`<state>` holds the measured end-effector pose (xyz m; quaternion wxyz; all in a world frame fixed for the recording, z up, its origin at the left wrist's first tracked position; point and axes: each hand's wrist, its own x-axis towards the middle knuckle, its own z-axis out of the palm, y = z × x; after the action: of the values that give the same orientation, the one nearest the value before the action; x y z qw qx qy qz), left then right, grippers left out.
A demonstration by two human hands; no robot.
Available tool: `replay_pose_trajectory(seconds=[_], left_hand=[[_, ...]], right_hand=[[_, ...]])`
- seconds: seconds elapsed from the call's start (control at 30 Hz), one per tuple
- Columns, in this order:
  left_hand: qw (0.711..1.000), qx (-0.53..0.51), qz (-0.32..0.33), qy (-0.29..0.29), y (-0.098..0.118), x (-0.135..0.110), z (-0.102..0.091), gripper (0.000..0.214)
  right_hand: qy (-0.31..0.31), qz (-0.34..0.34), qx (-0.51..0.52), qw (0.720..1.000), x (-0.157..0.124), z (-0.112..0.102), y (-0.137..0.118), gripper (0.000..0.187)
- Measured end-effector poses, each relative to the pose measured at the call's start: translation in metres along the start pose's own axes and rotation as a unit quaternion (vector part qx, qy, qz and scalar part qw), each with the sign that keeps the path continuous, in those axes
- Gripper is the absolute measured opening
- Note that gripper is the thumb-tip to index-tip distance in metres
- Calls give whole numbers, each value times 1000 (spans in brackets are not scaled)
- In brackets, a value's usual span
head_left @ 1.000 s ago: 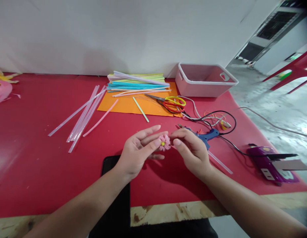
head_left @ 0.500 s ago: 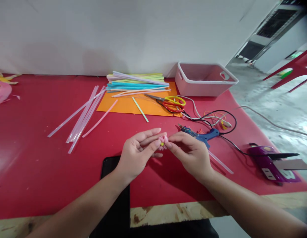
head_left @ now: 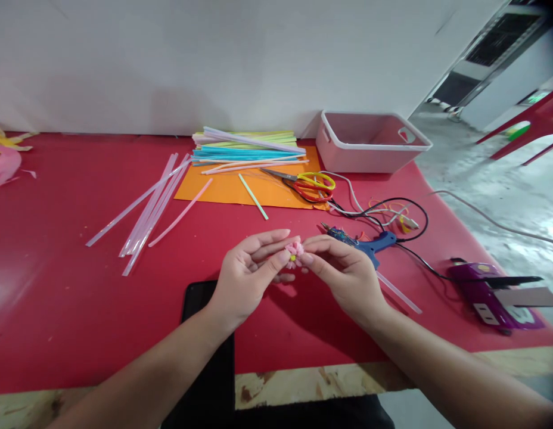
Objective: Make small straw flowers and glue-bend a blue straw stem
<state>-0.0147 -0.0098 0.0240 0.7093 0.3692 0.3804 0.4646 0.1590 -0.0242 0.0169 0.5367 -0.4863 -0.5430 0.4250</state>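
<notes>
While my left grip pinches the small flower from one side, my right grip pinches it opposite; between them, ruffled pink petals crowd round a yellow centre, above the red counter.

- pink flower part. hidden by L hand & R hand
- blue glue gun part. behind R hand
- red chair, far R, cut off

The flower, small and pink with several petals around a yellow centre, is pinched from both sides, its face toward the viewer and its edges partly covered, slightly below and right of the frame's middle.
</notes>
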Motion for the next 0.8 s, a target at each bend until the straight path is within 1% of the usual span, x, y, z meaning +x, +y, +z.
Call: replay_pose_trajectory(seconds=[0.13, 0.2, 0.33, 0.47, 0.57, 0.67, 0.8], left_hand=[[999, -44, -7, 15, 1, 2, 1, 32], [999, -48, -9, 19, 2, 3, 1, 31], [999, -42, -9, 16, 1, 3, 1, 33], [999, -36, -7, -5, 0, 3, -1, 36], [1000, -11, -6, 4, 0, 4, -2, 38], [999, 25, -6, 27, 1, 4, -2, 40], [999, 17, 8, 43, 2, 6, -2, 40]], right_hand=[[-20, 4, 41, 999, -2, 2, 1, 25], [-19, -4, 42, 999, -3, 3, 3, 25], [-7, -32, 2, 999, -2, 2, 6, 18], [-11, -94, -57, 994, -1, -1, 4, 6], [-3, -126, -105, 986, -1, -2, 2, 4], [-1, -101, -92, 991, -1, -2, 1, 6], [-18, -17, -60, 998, 0, -1, -1, 18]])
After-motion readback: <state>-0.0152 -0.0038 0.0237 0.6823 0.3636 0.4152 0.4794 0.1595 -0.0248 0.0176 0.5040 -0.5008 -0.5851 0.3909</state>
